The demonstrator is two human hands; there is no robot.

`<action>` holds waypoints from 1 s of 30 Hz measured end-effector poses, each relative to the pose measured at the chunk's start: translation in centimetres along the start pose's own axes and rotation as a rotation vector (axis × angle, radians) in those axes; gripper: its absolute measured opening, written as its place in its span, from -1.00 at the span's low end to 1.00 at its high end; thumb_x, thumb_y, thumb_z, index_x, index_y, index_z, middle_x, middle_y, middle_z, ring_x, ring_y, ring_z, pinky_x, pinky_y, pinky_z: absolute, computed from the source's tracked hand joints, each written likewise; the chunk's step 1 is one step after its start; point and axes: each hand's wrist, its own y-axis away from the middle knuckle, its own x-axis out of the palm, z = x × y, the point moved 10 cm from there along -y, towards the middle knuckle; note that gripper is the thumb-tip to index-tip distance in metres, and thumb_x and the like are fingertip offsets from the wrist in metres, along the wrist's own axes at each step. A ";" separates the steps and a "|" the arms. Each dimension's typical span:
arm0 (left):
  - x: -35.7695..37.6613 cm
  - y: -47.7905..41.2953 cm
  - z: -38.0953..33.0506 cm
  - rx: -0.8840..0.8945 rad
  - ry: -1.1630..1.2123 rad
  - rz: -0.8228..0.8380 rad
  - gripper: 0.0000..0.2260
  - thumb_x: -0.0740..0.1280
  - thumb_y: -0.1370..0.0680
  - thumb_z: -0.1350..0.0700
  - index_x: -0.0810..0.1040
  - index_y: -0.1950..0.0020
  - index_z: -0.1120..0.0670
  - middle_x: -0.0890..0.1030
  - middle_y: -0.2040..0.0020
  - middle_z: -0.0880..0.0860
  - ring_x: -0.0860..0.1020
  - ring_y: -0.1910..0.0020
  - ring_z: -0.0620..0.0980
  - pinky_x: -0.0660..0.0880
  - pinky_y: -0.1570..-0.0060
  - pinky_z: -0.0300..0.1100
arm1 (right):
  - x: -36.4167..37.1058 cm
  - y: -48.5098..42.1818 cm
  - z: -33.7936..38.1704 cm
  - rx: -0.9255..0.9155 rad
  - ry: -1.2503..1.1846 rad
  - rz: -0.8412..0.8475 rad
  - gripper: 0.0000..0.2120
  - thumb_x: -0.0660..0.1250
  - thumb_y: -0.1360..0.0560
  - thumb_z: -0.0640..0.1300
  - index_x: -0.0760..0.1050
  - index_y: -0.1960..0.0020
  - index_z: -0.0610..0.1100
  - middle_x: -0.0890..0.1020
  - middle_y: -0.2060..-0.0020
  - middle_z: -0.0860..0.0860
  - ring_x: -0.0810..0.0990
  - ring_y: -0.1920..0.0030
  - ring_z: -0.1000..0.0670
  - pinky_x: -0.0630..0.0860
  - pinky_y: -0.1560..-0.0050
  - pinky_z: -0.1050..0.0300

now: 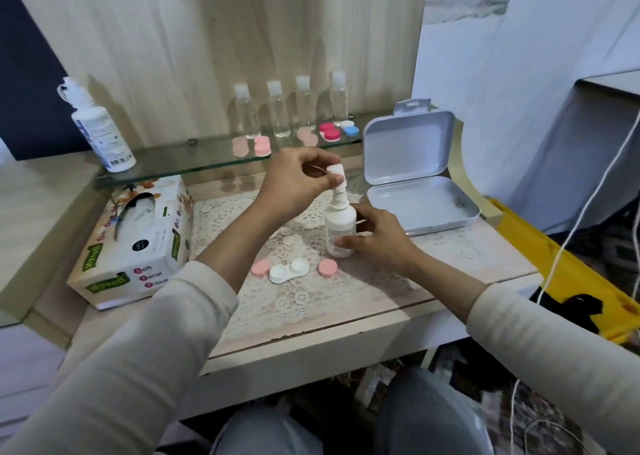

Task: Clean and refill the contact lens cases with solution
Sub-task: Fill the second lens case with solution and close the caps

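Nearest, an open white lens case [289,271] is flanked on the lace mat [301,302] by two pink caps [260,268]. Just behind, a small solution bottle [341,227] is held upright by curled fingers of the right hand [381,238], and its white cap [335,171] is pinched at the nozzle by the left hand [294,180]. Farther back, more cases [329,132] are ranged on a glass shelf [173,158].

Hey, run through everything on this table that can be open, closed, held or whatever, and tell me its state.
Small bottle: upright, gripped by right hand.
Its cap: at the nozzle, pinched by left hand.
White lens case: open, both wells uncovered.
Pink lids: off, one each side of the case.
White box: lid open.
Four clear bottles: capped, upright.
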 end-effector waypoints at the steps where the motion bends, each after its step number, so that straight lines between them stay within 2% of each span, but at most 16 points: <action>1: 0.1 0.0 0.1 0.000 -0.009 0.006 -0.77 0.45 -0.40 0.27 0.61 -0.03 0.13 0.60 0.17 -0.06 0.55 0.19 -0.24 0.50 0.11 -0.44 | 0.0 0.0 0.0 0.000 -0.002 0.002 -0.47 0.51 -0.31 -0.22 0.47 -0.24 -0.15 0.59 0.01 0.00 0.58 0.02 0.01 0.49 -0.03 0.16; 5: 0.3 0.2 0.2 0.006 -0.036 0.030 -0.78 0.46 -0.40 0.25 0.61 -0.03 0.12 0.59 0.18 -0.10 0.54 0.22 -0.25 0.48 0.15 -0.46 | 0.0 0.0 -0.2 0.003 -0.006 0.004 -0.48 0.51 -0.31 -0.20 0.47 -0.24 -0.15 0.61 -0.05 -0.05 0.59 -0.01 -0.01 0.50 -0.07 0.12; 9: 0.7 0.4 0.4 0.014 -0.053 0.064 -0.75 0.47 -0.37 0.27 0.61 -0.03 0.14 0.62 0.13 -0.02 0.55 0.24 -0.21 0.47 0.19 -0.48 | 0.1 0.0 -0.2 0.012 -0.021 0.006 -0.49 0.52 -0.31 -0.20 0.48 -0.23 -0.15 0.61 -0.02 -0.05 0.59 0.02 0.01 0.50 -0.04 0.15; 15: 1.4 0.4 0.7 0.019 -0.003 0.116 -0.66 0.40 -0.41 0.35 0.54 -0.14 0.08 0.62 0.01 0.08 0.58 0.07 -0.11 0.52 0.00 -0.35 | 0.0 0.0 -0.3 0.017 -0.037 -0.008 -0.51 0.52 -0.30 -0.22 0.51 -0.20 -0.12 0.62 0.02 -0.04 0.59 0.05 0.00 0.51 0.00 0.17; 18: 1.3 0.4 0.7 0.018 0.009 0.084 -0.60 0.51 -0.33 0.24 0.52 -0.13 0.08 0.61 0.00 0.05 0.59 0.07 -0.11 0.52 0.07 -0.38 | 0.0 0.0 -0.3 0.018 -0.043 -0.005 -0.51 0.52 -0.30 -0.22 0.50 -0.20 -0.11 0.63 0.01 -0.04 0.60 0.03 -0.01 0.52 -0.02 0.14; 20: 1.1 0.3 0.9 0.005 -0.015 0.036 -0.52 0.56 -0.27 0.17 0.52 -0.14 0.09 0.59 0.05 0.03 0.58 0.15 -0.12 0.50 0.16 -0.42 | 0.0 0.0 -0.3 0.021 -0.043 -0.001 -0.51 0.52 -0.30 -0.22 0.50 -0.21 -0.12 0.63 0.00 -0.05 0.60 0.02 -0.01 0.52 -0.03 0.14; 22: 1.3 0.1 1.1 -0.012 -0.011 0.029 -0.50 0.55 -0.28 0.20 0.50 -0.17 0.09 0.57 0.10 0.02 0.55 0.21 -0.15 0.48 0.20 -0.44 | 0.0 0.0 -0.3 0.019 -0.041 0.000 -0.51 0.52 -0.30 -0.22 0.50 -0.21 -0.13 0.63 -0.01 -0.06 0.61 0.02 -0.01 0.53 -0.04 0.13; 26: 2.1 0.3 1.3 -0.022 0.079 0.152 -0.54 0.44 -0.38 0.34 0.44 -0.22 0.08 0.61 0.09 0.01 0.56 0.07 -0.07 0.50 0.02 -0.33 | 0.0 0.0 -0.4 0.027 -0.044 -0.003 -0.49 0.52 -0.30 -0.22 0.50 -0.22 -0.12 0.63 0.00 -0.06 0.61 0.01 -0.02 0.53 -0.06 0.09; 28: 2.3 0.4 1.2 -0.015 0.088 0.168 -0.53 0.48 -0.37 0.28 0.43 -0.22 0.06 0.63 0.04 0.00 0.57 0.03 -0.07 0.51 -0.03 -0.26 | 0.0 0.0 -0.4 0.031 -0.044 0.001 -0.49 0.52 -0.30 -0.22 0.49 -0.22 -0.12 0.63 0.00 -0.06 0.60 0.01 -0.02 0.53 -0.06 0.08; 30: 2.4 0.2 1.1 -0.005 0.033 0.129 -0.48 0.53 -0.31 0.17 0.44 -0.21 0.04 0.61 0.03 -0.03 0.56 0.06 -0.12 0.51 0.05 -0.31 | 0.0 0.0 -0.4 0.031 -0.039 0.005 -0.50 0.52 -0.30 -0.22 0.50 -0.21 -0.12 0.63 0.00 -0.06 0.60 0.01 -0.02 0.53 -0.06 0.08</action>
